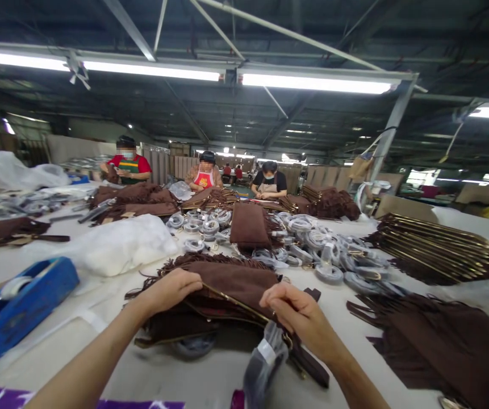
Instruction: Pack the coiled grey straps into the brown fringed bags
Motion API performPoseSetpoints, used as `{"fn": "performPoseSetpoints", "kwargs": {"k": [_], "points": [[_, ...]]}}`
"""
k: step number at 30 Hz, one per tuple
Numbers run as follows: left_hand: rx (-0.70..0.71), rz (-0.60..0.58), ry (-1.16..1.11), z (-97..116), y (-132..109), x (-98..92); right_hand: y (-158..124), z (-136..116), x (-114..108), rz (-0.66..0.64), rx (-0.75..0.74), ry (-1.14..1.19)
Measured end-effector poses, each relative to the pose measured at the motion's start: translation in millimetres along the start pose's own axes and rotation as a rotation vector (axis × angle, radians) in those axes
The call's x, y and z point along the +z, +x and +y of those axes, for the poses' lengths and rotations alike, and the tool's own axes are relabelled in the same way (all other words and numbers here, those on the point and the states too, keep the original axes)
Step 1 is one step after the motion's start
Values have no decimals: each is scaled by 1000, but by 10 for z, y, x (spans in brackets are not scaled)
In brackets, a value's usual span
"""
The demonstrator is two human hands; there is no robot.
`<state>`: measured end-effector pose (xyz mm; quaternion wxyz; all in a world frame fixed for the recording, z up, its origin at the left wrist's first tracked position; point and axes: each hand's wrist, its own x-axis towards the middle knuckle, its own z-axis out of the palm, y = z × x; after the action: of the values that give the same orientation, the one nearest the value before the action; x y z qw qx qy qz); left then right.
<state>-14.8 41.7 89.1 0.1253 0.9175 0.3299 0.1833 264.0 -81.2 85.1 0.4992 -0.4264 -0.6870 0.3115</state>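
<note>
A brown fringed bag (pixel 235 281) with a gold zipper lies in front of me on the white table. My left hand (pixel 178 288) pinches the bag's edge at the left end of the zipper. At the right end, my right hand (pixel 293 307) has its fingers closed by the zipper; what exactly they grip is partly hidden. The zipper (pixel 235 302) runs between both hands, with the bag's mouth parted below it. A plastic-wrapped coiled strap (pixel 265 363) hangs by the right hand, near a gold ring. Another wrapped coil (pixel 193 345) lies partly under the bag.
A blue tape dispenser (pixel 26 307) stands at left, beside white padding (pixel 116 244). Wrapped straps (pixel 329 255) and another brown bag (pixel 250 226) lie ahead. Stacked zippered bags (pixel 440 247) and fringed brown pieces (pixel 444 335) are at right. Three co-workers (pixel 205 173) sit across the table.
</note>
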Motion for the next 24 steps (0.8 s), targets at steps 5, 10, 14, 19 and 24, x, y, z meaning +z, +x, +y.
{"fn": "performPoseSetpoints", "kwargs": {"k": [5, 10, 14, 19, 24], "points": [[-70, 115, -22, 58, 267, -149, 173, -209, 309, -254, -103, -331], [-122, 185, -100, -39, 296, -46, 295, -3, 578, -209, -100, -765], [-163, 231, -168, -148, 228, 107, 209, 285, 762, -236, -225, -1015], [-181, 250, -198, -173, 227, 124, 64, 421, 679, -107, -118, -829], [-180, 224, -165, -144, 253, 25, 86, 349, 308, 3, 81, -598]]}}
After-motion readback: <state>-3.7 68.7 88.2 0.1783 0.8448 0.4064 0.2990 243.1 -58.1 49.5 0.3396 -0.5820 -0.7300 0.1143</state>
